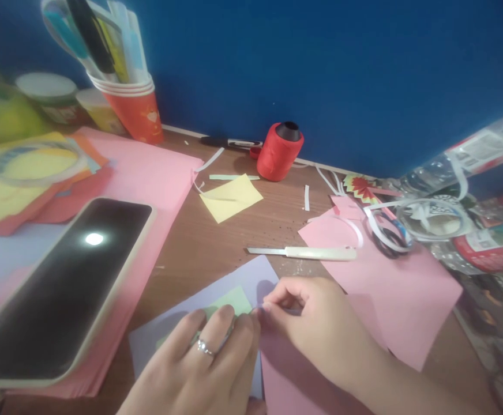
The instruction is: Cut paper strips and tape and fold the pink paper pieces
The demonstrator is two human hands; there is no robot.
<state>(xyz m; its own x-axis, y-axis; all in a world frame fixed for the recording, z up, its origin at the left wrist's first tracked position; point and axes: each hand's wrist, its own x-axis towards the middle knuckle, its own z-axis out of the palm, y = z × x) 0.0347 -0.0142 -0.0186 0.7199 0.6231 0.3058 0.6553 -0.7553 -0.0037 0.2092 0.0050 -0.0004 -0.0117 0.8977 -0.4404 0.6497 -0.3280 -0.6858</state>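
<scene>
A lavender sheet of paper (177, 321) lies at the front of the table, with a smaller light green paper (236, 298) on top. My left hand (208, 357), wearing a ring, lies over both papers, its fingers bent slightly and pressing down. Beneath that hand much of the green paper is hidden. My right hand (316, 323) is closed in a pinch at the right edge of the lavender paper, close to my left fingertips; exactly what lies between finger and thumb is mostly covered. A white-handled craft knife (321, 253) rests just beyond my right hand.
Pink sheets (376, 282) lie at right, beside tape rolls (433, 219) and plastic bottles (476, 150). A phone (70, 288) sits on stacked paper at left. Behind stand a red cup of pens (136, 112) and a red container (277, 155), near a yellow paper (232, 199).
</scene>
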